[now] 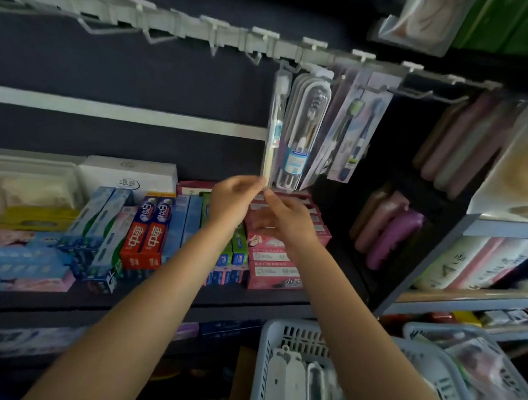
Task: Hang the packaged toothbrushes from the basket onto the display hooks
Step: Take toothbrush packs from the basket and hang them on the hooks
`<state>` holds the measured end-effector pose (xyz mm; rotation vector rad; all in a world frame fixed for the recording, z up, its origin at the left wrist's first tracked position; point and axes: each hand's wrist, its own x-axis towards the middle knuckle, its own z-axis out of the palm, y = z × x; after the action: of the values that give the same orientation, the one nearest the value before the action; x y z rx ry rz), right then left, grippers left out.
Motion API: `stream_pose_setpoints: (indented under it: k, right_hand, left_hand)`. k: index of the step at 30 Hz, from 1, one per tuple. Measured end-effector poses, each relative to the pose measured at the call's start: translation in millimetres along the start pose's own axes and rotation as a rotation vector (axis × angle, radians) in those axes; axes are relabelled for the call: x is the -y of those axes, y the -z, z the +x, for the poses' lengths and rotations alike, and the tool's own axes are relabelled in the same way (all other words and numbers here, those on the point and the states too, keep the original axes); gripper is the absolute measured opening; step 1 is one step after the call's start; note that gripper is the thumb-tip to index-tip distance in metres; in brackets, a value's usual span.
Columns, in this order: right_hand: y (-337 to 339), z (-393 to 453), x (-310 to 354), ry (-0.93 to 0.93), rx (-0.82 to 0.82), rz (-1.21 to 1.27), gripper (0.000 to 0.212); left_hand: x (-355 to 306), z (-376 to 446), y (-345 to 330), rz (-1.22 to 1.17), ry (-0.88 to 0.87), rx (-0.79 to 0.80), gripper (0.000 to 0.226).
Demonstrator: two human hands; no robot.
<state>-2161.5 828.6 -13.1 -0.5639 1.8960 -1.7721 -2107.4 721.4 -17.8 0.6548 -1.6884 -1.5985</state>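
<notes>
Clear plastic wraps the slim packaged toothbrush [274, 125] that hangs from a display hook [286, 69] on the grey hook rail [202, 33], at the left end of a row of hanging toothbrush packs [307, 132]; its lower end is reached by the left hand [234, 198], whose fingertips are drawn together at the pack's bottom edge, though through the blur it cannot be told whether the pack is actually pinched; the right hand [286, 218] is raised just beside it, fingers loosely curled with the forefinger pointed up toward the same spot, nothing seen held in it; below the hands, toothpaste boxes [148, 231] are stacked on the dark shelf [247, 301]; at the bottom right, more white toothbrush packs [289, 377] lie in a pale slotted basket [274, 332].
</notes>
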Motion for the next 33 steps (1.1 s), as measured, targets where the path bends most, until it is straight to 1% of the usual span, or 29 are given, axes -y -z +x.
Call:
stream_pose_setpoints:
  k: [2, 4, 6, 8, 9, 12, 14, 16, 18, 21, 24, 26, 29, 31, 33]
  right_hand:
    - [16.3, -16.0, -21.4, 0.008, 0.007, -0.11, 0.02]
    - [39.6, -40.8, -49.4, -0.012, -0.004, -0.153, 0.016]
    - [64.4, -69.7, -83.2, -0.077, -0.068, -0.192, 0.017]
    - [88.6, -94.7, -127.1, -0.194, -0.127, -0.24, 0.016]
    - [98.9, -105.9, -150.3, -0.261, -0.134, -0.275, 0.015]
    - [123.7, -131.9, -218.6, -0.468, -0.113, -0.389, 0.017]
    - [134.7, -145.3, -250.2, -0.527, -0.071, -0.462, 0.022]
    - [142.1, -155.6, -267.7, -0.553, -0.03, -0.517, 0.031]
    - [149.1, -163.4, -275.1, -0.562, -0.017, -0.534, 0.036]
    - [161.8, -167.8, -286.0, -0.555, 0.033, -0.518, 0.048]
    - [163.4, -170.2, -292.1, -0.538, 0.114, -0.512, 0.046]
    - [160.4, -172.5, -298.4, -0.523, 0.146, -0.504, 0.046]
    - [158.2, -174.2, -299.8, -0.477, 0.198, -0.546, 0.043]
    - [160.7, -171.4, -304.2, -0.474, 0.233, -0.543, 0.05]
    - [159.7, -168.6, -300.8, -0.472, 0.251, -0.549, 0.056]
  left_hand:
    - [32.7, -31.3, 3.7, 0.028, -0.013, 0.008, 0.013]
    - [71.5, -74.2, 4.9, 0.055, 0.0, 0.028, 0.012]
    - [116.6, -118.4, 2.7, 0.115, 0.078, 0.129, 0.004]
    - [163.9, -160.6, -2.0, 0.244, 0.191, 0.279, 0.005]
    - [185.7, -179.6, -5.2, 0.321, 0.235, 0.327, 0.015]
    - [228.9, -223.8, -17.6, 0.483, 0.346, 0.389, 0.059]
    - [235.3, -243.4, -27.7, 0.507, 0.402, 0.374, 0.08]
    - [237.7, -256.9, -34.5, 0.513, 0.385, 0.344, 0.093]
    - [242.5, -266.1, -34.1, 0.502, 0.377, 0.321, 0.099]
    - [248.8, -274.2, -24.2, 0.487, 0.389, 0.368, 0.106]
    - [245.3, -286.0, -23.7, 0.437, 0.402, 0.385, 0.112]
    - [244.3, -295.4, -25.0, 0.382, 0.404, 0.353, 0.113]
    - [245.7, -307.0, -25.9, 0.349, 0.447, 0.293, 0.103]
    - [244.9, -311.4, -25.8, 0.316, 0.483, 0.269, 0.095]
    - [245.0, -315.1, -23.8, 0.288, 0.504, 0.261, 0.093]
